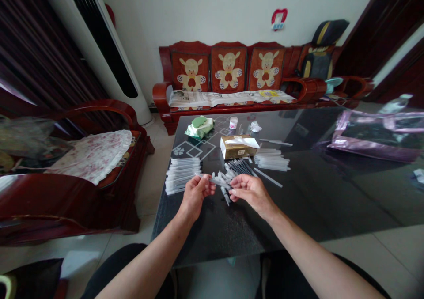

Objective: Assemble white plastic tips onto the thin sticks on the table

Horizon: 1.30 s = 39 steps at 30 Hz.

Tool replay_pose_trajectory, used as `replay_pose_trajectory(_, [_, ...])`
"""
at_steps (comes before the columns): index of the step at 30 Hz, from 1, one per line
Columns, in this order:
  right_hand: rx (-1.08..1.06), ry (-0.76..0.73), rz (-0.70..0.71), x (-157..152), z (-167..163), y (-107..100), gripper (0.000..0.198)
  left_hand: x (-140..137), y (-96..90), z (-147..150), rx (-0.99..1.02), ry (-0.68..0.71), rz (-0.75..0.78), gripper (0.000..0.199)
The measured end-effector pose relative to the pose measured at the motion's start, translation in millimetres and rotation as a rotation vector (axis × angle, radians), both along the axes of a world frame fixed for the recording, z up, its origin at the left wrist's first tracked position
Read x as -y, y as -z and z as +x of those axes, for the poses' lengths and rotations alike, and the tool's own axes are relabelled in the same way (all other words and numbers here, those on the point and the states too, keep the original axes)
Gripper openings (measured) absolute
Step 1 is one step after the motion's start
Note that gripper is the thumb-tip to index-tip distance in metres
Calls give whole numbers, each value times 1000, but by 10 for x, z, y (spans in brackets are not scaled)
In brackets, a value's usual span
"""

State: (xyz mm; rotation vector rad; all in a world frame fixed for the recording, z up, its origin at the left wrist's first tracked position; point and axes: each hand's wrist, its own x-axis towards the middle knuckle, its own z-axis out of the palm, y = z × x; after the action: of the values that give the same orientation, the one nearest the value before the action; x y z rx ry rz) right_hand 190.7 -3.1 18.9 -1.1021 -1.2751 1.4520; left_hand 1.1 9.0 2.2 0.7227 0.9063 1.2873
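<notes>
My left hand (196, 194) is closed on one end of a translucent white pen barrel (220, 183), held slantwise just above the dark table. At its other end my right hand (250, 193) has thumb and fingers pinched together; whether a small part sits between them is too small to make out. Beneath and behind the hands lies a loose pile of small whitish pen parts (225, 194). Thin dark pen refills (239, 166) fan out behind my right hand. A neat row of whitish pens (180, 172) lies beside my left hand, and translucent barrels (272, 161) are stacked farther right.
A gold tissue box (240, 148) stands behind the pile. Beyond it are a green wipes packet (200, 127), a small white jar (233, 123) and a crumpled tissue (255, 126). A clear bag with purple edges (374, 154) lies right on the glossy table (318, 193).
</notes>
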Motion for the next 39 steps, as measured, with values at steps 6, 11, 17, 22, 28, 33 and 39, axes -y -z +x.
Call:
replay_pose_trajectory(6, [-2,-1,-20,3,10,15,27,-3,-2,-6,-18,-5,26,28])
replay_pose_trajectory(11, [25,12,-48,8,6,12,28,-5,3,-5,-12,-15,49,30])
replay_pose_trajectory(17, [98,-37,-6,15,15,22,33,6,10,19,-4,-31,56,31])
replay_pose_trajectory(22, [136,-66,5,-5,25,75,41,-4,18,18,-3,-37,58,31])
replay_pose_trajectory(28, [159,-76,10,-20,47,64,35,-15,30,7,2,-38,59,32])
replay_pose_trajectory(33, [169,-79,25,-19,60,87,31,-1,46,21,2,-26,60,32])
replay_pose_trajectory(39, [213,-100,-5,-20,39,91,45,-9,53,14,-3,-18,63,31])
